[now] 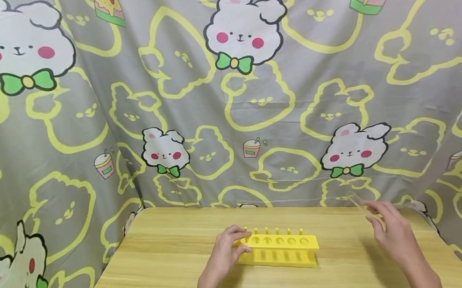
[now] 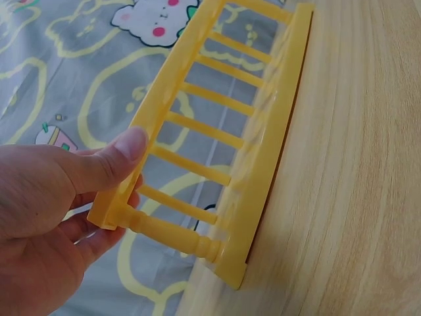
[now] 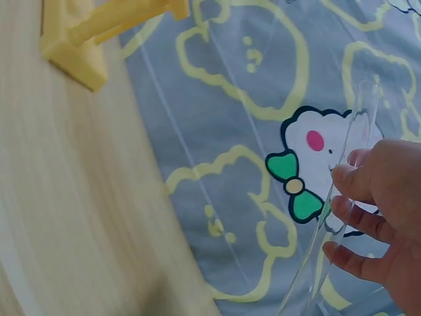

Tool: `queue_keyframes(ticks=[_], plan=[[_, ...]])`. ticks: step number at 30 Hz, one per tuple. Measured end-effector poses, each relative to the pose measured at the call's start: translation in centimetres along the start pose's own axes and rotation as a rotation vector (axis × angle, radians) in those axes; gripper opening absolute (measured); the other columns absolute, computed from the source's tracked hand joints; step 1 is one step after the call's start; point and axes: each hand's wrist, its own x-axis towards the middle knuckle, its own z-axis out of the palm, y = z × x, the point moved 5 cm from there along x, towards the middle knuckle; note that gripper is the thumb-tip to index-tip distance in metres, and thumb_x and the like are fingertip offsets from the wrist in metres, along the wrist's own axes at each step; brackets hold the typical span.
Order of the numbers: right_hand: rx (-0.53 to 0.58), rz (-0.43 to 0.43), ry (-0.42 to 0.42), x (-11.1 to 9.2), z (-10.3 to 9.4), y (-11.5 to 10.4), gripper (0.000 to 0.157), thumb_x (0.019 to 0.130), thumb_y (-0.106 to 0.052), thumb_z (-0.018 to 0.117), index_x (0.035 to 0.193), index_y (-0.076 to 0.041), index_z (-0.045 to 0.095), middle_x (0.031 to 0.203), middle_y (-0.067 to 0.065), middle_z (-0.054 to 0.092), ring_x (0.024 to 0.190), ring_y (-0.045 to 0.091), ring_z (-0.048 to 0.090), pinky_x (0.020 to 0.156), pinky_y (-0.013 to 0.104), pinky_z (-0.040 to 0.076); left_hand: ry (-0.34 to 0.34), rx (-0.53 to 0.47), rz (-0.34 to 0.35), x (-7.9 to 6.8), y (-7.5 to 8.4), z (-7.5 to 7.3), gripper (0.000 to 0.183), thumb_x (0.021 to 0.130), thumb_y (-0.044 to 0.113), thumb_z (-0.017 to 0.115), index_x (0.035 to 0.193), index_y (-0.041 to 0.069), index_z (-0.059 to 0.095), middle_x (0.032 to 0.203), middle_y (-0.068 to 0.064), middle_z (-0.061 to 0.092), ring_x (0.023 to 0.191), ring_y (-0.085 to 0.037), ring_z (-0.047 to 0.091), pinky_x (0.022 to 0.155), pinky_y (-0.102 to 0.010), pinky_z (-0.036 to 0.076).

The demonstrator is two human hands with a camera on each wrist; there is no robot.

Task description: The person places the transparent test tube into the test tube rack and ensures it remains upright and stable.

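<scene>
A yellow test tube rack (image 1: 282, 248) stands on the table, with a row of round holes along its top and short pegs behind them. My left hand (image 1: 224, 252) holds the left end of its top bar; in the left wrist view the thumb lies over the bar of the rack (image 2: 279, 148) and fingers are beneath. To the right of the rack and above the table, my right hand (image 1: 397, 234) grips a clear test tube (image 3: 366, 102) between thumb and fingers. The tube is tilted in the head view, and nothing shows inside it.
The wooden table (image 1: 161, 245) carries the rack near its middle. A grey curtain (image 1: 206, 113) with rabbit and yellow outline prints hangs behind the table and along both sides.
</scene>
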Motion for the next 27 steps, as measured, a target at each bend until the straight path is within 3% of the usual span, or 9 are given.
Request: queue_keyframes(ticks=[7, 15, 27], plan=[[0.087, 0.034, 0.036, 0.1, -0.5, -0.6, 0.048, 0.079, 0.022, 0.073, 0.122, 0.003, 0.066, 0.104, 0.011, 0.063, 0.101, -0.005, 0.049, 0.084, -0.003, 0.037, -0.009, -0.004, -0.005, 0.1, -0.1, 0.1, 0.038, 0.082, 0.009, 0.084, 0.117, -0.001, 0.075, 0.113, -0.007, 0.070, 0.106, -0.025, 0.067, 0.096, -0.035, 0.058], [0.166, 0.074, 0.077, 0.2, -0.8, -1.4, 0.050, 0.079, 0.026, 0.070, 0.125, 0.006, 0.065, 0.105, 0.014, 0.063, 0.105, -0.012, 0.047, 0.086, -0.004, 0.041, -0.001, 0.003, 0.005, 0.2, -0.1, 0.2, 0.038, 0.081, 0.009, 0.085, 0.116, 0.000, 0.075, 0.112, -0.005, 0.070, 0.105, -0.023, 0.067, 0.095, -0.034, 0.059], [0.165, 0.070, 0.179, 1.1, -2.3, -2.5, 0.050, 0.078, 0.023, 0.075, 0.125, 0.007, 0.066, 0.101, 0.015, 0.064, 0.103, -0.016, 0.049, 0.082, -0.003, 0.043, 0.006, 0.003, 0.009, 0.1, 0.0, 0.1, 0.038, 0.080, 0.009, 0.085, 0.115, -0.001, 0.075, 0.111, -0.006, 0.070, 0.104, -0.024, 0.067, 0.095, -0.034, 0.059]])
